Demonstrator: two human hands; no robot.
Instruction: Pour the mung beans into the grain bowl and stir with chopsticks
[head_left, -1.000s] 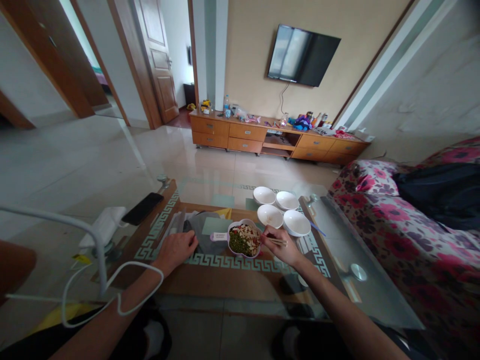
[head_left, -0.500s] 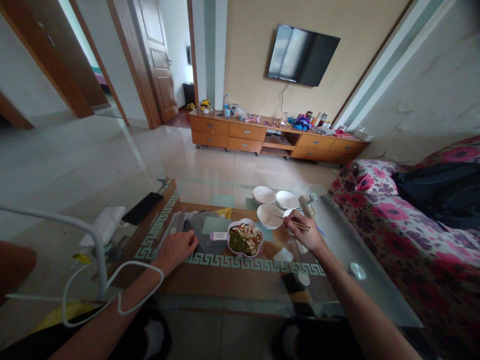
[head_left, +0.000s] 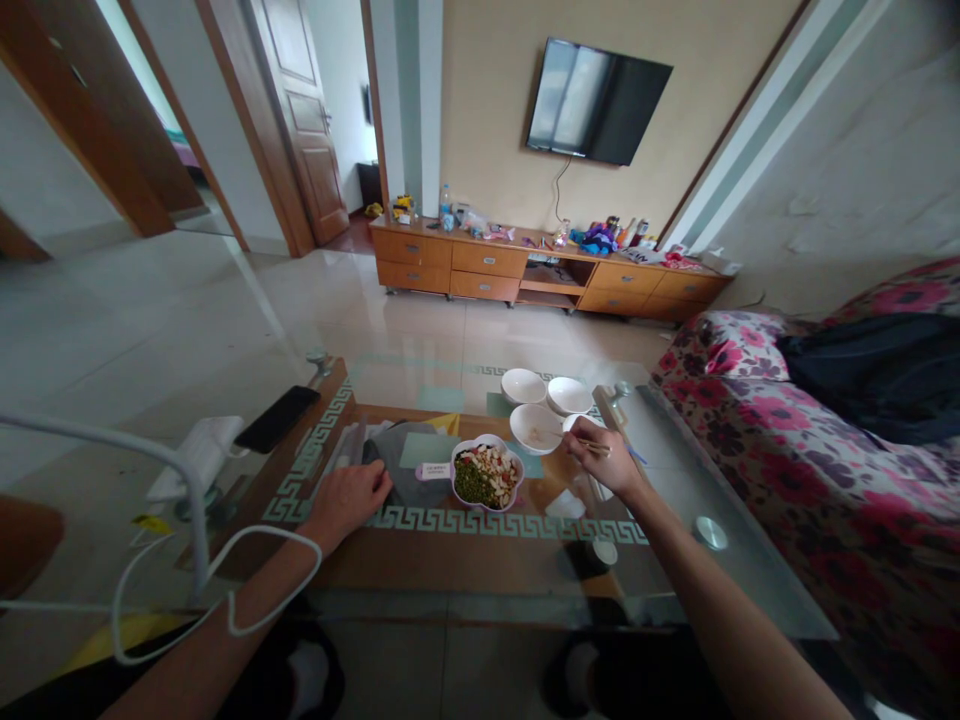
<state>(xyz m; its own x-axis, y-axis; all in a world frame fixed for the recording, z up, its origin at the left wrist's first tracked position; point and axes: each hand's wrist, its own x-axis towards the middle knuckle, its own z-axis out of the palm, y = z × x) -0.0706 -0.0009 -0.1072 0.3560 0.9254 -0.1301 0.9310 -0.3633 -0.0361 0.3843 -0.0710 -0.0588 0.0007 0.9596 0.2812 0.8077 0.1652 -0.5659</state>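
Note:
My right hand [head_left: 601, 456] is closed around a pair of wooden chopsticks [head_left: 594, 445]. Their tips point left into a white bowl [head_left: 529, 440] with a few small pale pieces at its bottom. Two more white bowls, one at back left [head_left: 523, 384] and one at back right [head_left: 570, 394], stand just behind it; a further one is partly hidden by my right hand. Left of them sits a flower-shaped dish [head_left: 487, 505] filled with green beans, pale nuts and some reddish bits. My left hand [head_left: 351, 496] rests on the glass table with its fingers curled, holding nothing visible.
A labelled tag or handle [head_left: 433, 471] sticks out left of the dish. On the glass table [head_left: 420, 570] lie a black phone [head_left: 277, 418], a white box-like device [head_left: 196, 455] and a scrap of white paper [head_left: 566, 505]. A white cable [head_left: 196, 520] loops over my left forearm.
The camera view has shifted slightly. My right hand still holds the chopsticks at the front bowl, their angle a little changed. My left hand stays at the same place on the table.

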